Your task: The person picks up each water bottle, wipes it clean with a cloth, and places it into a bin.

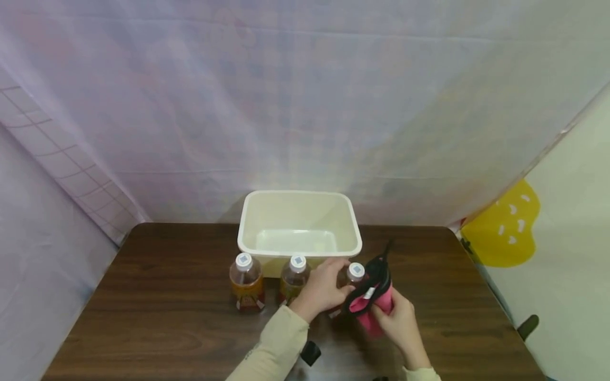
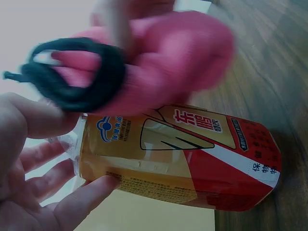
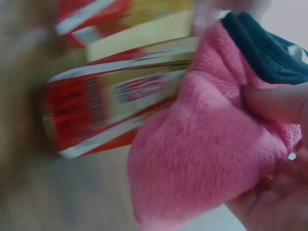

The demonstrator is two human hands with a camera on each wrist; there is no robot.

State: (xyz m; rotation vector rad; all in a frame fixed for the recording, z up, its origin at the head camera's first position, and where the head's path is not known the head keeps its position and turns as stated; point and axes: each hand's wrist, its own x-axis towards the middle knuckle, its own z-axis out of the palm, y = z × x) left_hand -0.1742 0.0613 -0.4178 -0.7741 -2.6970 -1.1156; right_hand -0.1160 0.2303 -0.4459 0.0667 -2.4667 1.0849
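Note:
My left hand [image 1: 322,288] grips the upper part of the rightmost drink bottle [image 1: 356,271], which has a white cap. In the left wrist view, thumb and fingers lie around the clear shoulder of this bottle [image 2: 159,163], above its gold-and-red label. Right beside it, my right hand [image 1: 399,323] holds a pink plush pouch [image 1: 374,324] with a dark trimmed opening and a cord. The right wrist view has the thumb pressed on the pouch [image 3: 192,144] just below the dark rim. The pouch partly covers the bottle and is apart from the table.
Two more capped bottles, one at left [image 1: 247,286] and one in the middle [image 1: 294,278], stand in a row with the held one. Behind them sits a cream plastic bin [image 1: 299,253]. All stand on a dark wooden table [image 1: 157,296] before a hanging curtain [image 1: 295,106].

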